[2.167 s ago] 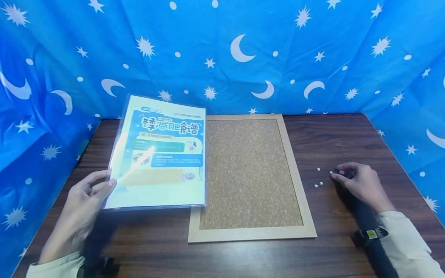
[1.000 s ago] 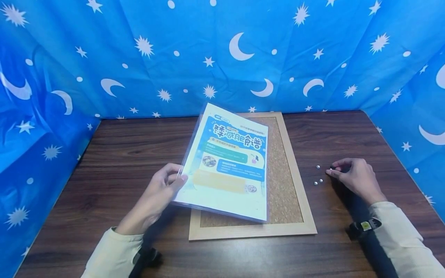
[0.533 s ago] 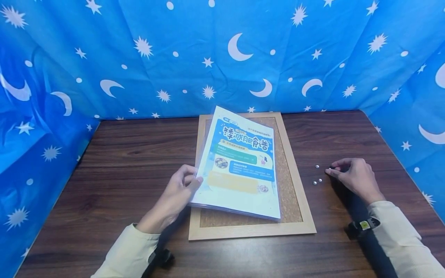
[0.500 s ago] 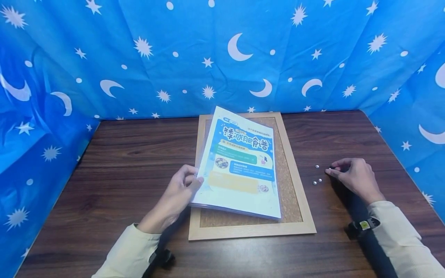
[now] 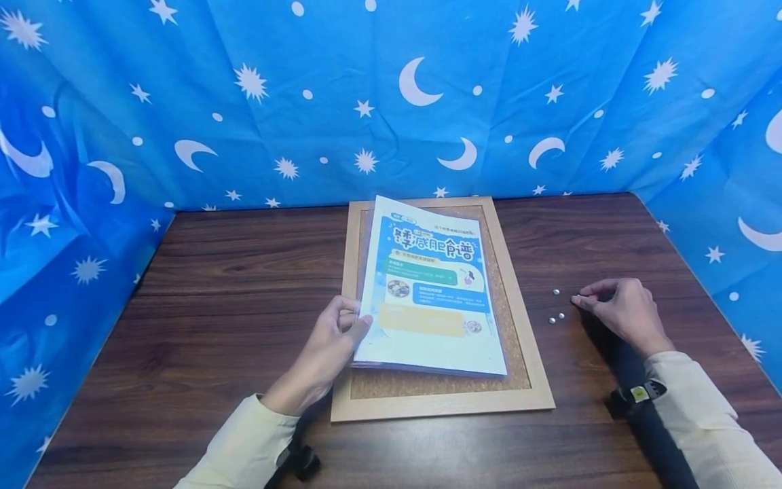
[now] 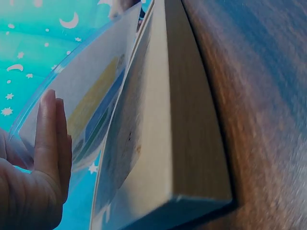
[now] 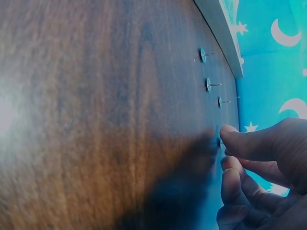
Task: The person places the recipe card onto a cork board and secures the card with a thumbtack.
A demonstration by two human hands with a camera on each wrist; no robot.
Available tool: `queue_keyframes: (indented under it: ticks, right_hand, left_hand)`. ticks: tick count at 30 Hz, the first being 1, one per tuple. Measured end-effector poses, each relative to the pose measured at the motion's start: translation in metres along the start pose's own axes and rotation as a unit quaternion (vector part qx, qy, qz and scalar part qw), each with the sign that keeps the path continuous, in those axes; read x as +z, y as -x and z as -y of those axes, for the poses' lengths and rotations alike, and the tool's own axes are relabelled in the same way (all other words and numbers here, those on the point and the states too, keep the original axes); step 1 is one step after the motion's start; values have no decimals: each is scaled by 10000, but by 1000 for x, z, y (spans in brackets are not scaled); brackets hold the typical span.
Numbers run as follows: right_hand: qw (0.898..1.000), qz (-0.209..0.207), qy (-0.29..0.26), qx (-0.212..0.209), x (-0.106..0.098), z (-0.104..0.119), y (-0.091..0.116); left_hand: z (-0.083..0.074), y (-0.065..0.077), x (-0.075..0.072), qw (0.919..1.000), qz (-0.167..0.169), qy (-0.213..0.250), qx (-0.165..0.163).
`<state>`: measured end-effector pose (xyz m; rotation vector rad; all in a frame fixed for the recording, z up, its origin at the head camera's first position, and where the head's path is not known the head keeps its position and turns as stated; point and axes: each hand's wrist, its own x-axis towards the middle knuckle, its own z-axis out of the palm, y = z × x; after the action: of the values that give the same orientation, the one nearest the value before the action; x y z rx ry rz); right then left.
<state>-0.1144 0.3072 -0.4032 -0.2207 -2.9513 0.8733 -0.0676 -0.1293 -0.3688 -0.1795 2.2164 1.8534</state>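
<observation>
My left hand (image 5: 326, 350) pinches the left edge of a laminated poster (image 5: 427, 346) with blue, green and yellow print. The poster lies over a wood-framed corkboard (image 5: 540, 380) in the head view, and its sheet (image 6: 81, 91) bends up from the board in the left wrist view. Right of the board, my right hand (image 5: 626, 316) is low over the table, thumb and fingertip pinching a thumbtack (image 7: 221, 143), mostly hidden by them. Three more silver thumbtacks (image 7: 208, 85) lie nearby with their pins pointing up.
The dark wood table (image 5: 244, 272) carries the board near its middle. Behind and at both sides hangs a blue cloth (image 5: 366, 102) with white moons and stars.
My left hand has carried the poster from the left to over the corkboard, lowering and straightening it lately. My right hand has stayed at the thumbtacks, its fingertips closing over one.
</observation>
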Motion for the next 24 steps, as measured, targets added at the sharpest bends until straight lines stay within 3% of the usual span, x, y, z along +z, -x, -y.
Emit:
queue_keyframes:
  ticks: [15, 24]
  right_hand:
    - [9998, 111, -91, 142, 3, -1, 0]
    - [10000, 14, -94, 0, 0, 2, -1]
  left_hand:
    - [7, -2, 10, 9999, 25, 145, 57]
    - [7, -4, 2, 9980, 43, -613, 170]
